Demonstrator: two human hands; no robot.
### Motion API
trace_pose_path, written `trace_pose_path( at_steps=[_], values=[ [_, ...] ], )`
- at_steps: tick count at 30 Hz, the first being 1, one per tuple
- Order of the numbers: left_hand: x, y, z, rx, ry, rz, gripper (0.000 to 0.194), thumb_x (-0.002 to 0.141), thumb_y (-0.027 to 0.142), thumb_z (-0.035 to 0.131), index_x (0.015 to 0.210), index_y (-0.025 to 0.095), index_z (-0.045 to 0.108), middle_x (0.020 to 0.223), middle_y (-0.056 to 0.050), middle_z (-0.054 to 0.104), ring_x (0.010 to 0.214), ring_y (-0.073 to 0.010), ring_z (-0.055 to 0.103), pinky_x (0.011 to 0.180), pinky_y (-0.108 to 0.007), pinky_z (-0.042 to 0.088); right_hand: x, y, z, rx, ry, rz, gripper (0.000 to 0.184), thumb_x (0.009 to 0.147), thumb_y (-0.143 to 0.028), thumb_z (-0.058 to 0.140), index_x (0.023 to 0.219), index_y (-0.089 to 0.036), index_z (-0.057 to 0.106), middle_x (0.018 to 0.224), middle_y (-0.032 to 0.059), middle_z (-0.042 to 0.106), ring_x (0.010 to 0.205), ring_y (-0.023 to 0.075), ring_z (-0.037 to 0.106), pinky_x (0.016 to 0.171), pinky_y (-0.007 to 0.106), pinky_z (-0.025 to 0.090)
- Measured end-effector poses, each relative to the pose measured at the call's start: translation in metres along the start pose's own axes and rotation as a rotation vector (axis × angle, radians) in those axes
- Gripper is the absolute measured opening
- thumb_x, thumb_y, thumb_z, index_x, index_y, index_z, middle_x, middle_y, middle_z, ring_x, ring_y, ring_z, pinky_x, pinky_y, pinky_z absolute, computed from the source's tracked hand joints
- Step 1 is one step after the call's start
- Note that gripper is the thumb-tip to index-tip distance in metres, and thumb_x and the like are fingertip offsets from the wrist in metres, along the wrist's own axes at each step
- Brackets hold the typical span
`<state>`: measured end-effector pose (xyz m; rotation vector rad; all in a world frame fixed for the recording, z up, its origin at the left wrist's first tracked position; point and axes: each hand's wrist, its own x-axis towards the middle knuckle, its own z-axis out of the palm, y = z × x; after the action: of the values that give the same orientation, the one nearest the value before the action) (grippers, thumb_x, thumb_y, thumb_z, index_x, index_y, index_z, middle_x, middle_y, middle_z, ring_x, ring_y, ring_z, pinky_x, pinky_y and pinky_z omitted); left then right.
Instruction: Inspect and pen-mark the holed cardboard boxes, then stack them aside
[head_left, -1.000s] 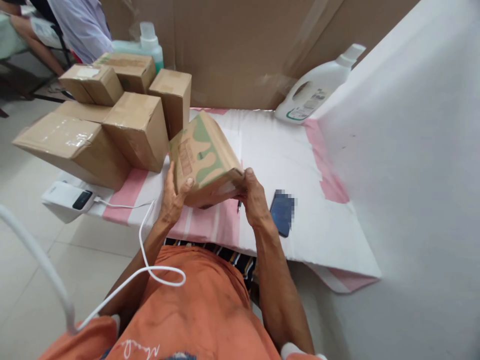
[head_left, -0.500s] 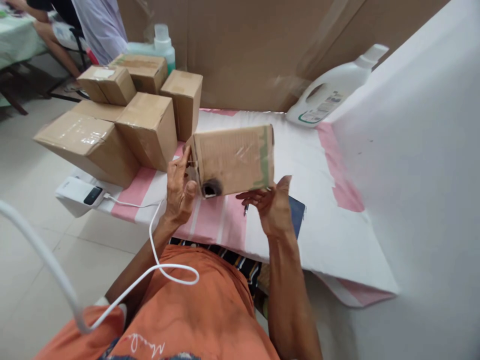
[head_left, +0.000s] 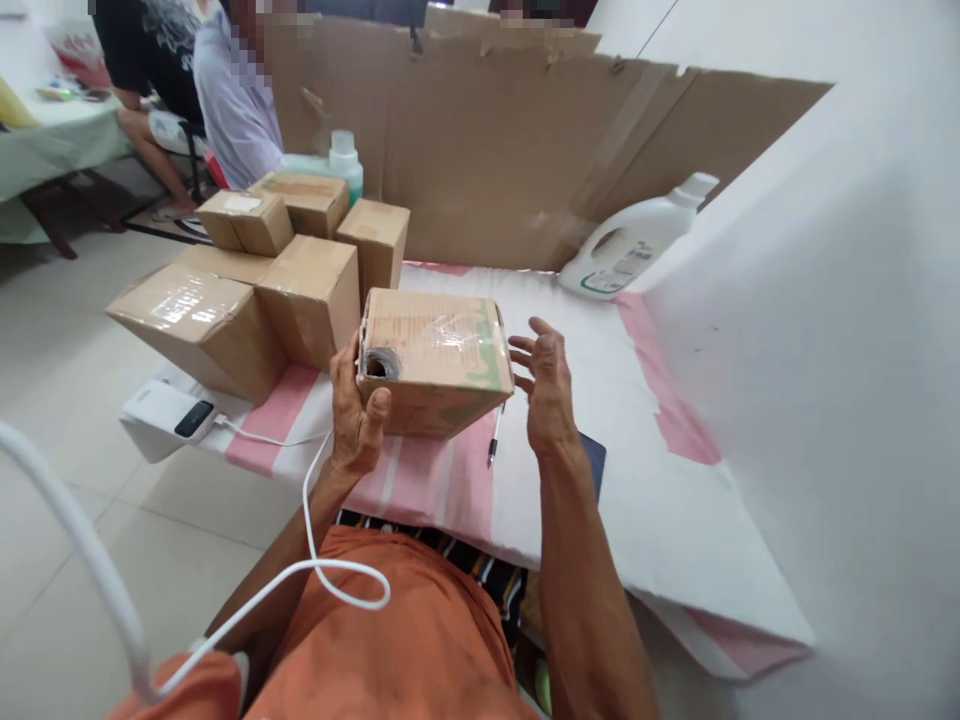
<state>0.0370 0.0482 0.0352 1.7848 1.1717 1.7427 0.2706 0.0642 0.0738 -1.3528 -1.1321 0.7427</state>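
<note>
A cardboard box (head_left: pixel 439 345) with clear tape, a green print and a ragged dark hole in its near left corner is in front of me, over the table. My left hand (head_left: pixel 356 415) grips its left end, thumb at the front and fingers along the side. Just off the right end, my right hand (head_left: pixel 546 390) is open with fingers spread, holding nothing. Below and between lies a pen (head_left: pixel 493 448), partly hidden by the box. A dark blue flat object (head_left: pixel 594 462) shows partly behind my right wrist.
Several cardboard boxes (head_left: pixel 307 290) are grouped at the left, before a teal bottle (head_left: pixel 345 165). A white power bank (head_left: pixel 169 412) with a white cable (head_left: pixel 307 500) sits at the table's left edge. A white detergent bottle (head_left: pixel 637 245) leans by the right wall. People sit beyond.
The box has come down and tipped so its holed face now points upward. My right hand has left its lower right edge and opened beside it. The view has tilted up.
</note>
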Motion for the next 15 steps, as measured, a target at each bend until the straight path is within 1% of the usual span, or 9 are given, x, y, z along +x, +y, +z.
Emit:
trace_pose_path(
  at_steps=[2, 4, 5, 7, 9, 11, 12, 13, 15],
  values=[
    [-0.001, 0.002, 0.002, 0.007, 0.009, -0.007, 0.075, 0.106, 0.069, 0.039, 0.164, 0.021, 0.043, 0.157, -0.018, 0.051, 0.148, -0.0327, 0.048, 0.125, -0.051, 0.037, 0.003, -0.004, 0.011, 0.082, -0.129, -0.033, 0.081, 0.093, -0.088, 0.044, 0.151, -0.033, 0.056, 0.151, 0.0097, 0.063, 0.136, 0.0310, 0.062, 0.105, 0.050, 0.056],
    [0.001, 0.002, 0.004, 0.001, 0.039, -0.056, 0.069, 0.108, 0.066, 0.040, 0.160, 0.021, 0.049, 0.157, -0.018, 0.054, 0.148, -0.0308, 0.049, 0.126, -0.049, 0.037, 0.001, -0.010, 0.018, 0.097, -0.198, -0.076, 0.074, 0.097, -0.083, 0.044, 0.152, -0.035, 0.055, 0.159, 0.0074, 0.058, 0.145, 0.0313, 0.055, 0.114, 0.052, 0.051],
    [0.003, 0.001, 0.005, -0.016, 0.062, -0.098, 0.066, 0.108, 0.065, 0.041, 0.155, 0.021, 0.054, 0.155, -0.017, 0.057, 0.147, -0.0298, 0.051, 0.126, -0.048, 0.037, -0.002, -0.013, 0.019, 0.087, -0.207, -0.076, 0.073, 0.097, -0.082, 0.046, 0.152, -0.035, 0.056, 0.159, 0.0070, 0.058, 0.145, 0.0318, 0.055, 0.113, 0.053, 0.051],
    [0.009, -0.004, 0.005, -0.075, 0.120, -0.201, 0.064, 0.108, 0.068, 0.040, 0.142, 0.020, 0.065, 0.146, -0.015, 0.065, 0.143, -0.0285, 0.057, 0.125, -0.045, 0.040, -0.009, -0.018, 0.013, 0.060, -0.204, -0.033, 0.074, 0.096, -0.082, 0.046, 0.152, -0.034, 0.055, 0.154, 0.0084, 0.062, 0.136, 0.0326, 0.062, 0.103, 0.050, 0.057],
    [0.019, -0.010, 0.000, -0.141, 0.174, -0.284, 0.066, 0.105, 0.073, 0.041, 0.125, 0.019, 0.073, 0.130, -0.012, 0.074, 0.133, -0.0280, 0.065, 0.118, -0.043, 0.047, -0.016, -0.020, 0.000, 0.042, -0.208, 0.025, 0.078, 0.096, -0.083, 0.043, 0.155, -0.034, 0.052, 0.144, 0.0105, 0.067, 0.119, 0.0313, 0.071, 0.089, 0.046, 0.060],
    [0.028, -0.018, -0.006, -0.185, 0.194, -0.323, 0.065, 0.104, 0.073, 0.043, 0.111, 0.016, 0.075, 0.113, -0.009, 0.078, 0.120, -0.0262, 0.070, 0.108, -0.040, 0.053, -0.021, -0.021, -0.012, 0.032, -0.209, 0.053, 0.081, 0.096, -0.083, 0.040, 0.157, -0.031, 0.050, 0.134, 0.0117, 0.071, 0.107, 0.0301, 0.075, 0.083, 0.044, 0.060],
    [0.031, -0.021, -0.009, -0.205, 0.182, -0.330, 0.064, 0.105, 0.071, 0.044, 0.107, 0.015, 0.075, 0.108, -0.007, 0.078, 0.116, -0.0250, 0.071, 0.105, -0.038, 0.053, -0.021, -0.021, -0.017, 0.016, -0.194, 0.053, 0.081, 0.096, -0.083, 0.040, 0.156, -0.030, 0.051, 0.131, 0.0121, 0.072, 0.108, 0.0305, 0.074, 0.084, 0.044, 0.060],
    [0.035, -0.024, -0.010, -0.229, 0.163, -0.336, 0.062, 0.105, 0.068, 0.044, 0.106, 0.015, 0.075, 0.105, -0.005, 0.077, 0.114, -0.0239, 0.072, 0.103, -0.038, 0.053, -0.022, -0.021, -0.019, -0.006, -0.172, 0.048, 0.081, 0.095, -0.083, 0.042, 0.154, -0.029, 0.053, 0.132, 0.0126, 0.072, 0.113, 0.0316, 0.073, 0.088, 0.046, 0.060],
    [0.039, -0.028, -0.007, -0.285, 0.114, -0.360, 0.060, 0.104, 0.067, 0.047, 0.105, 0.015, 0.076, 0.105, -0.005, 0.078, 0.112, -0.0236, 0.072, 0.101, -0.037, 0.054, -0.023, -0.022, -0.019, -0.033, -0.146, 0.016, 0.079, 0.093, -0.083, 0.050, 0.149, -0.028, 0.058, 0.142, 0.0129, 0.069, 0.129, 0.0339, 0.066, 0.101, 0.050, 0.057]
  ],
)
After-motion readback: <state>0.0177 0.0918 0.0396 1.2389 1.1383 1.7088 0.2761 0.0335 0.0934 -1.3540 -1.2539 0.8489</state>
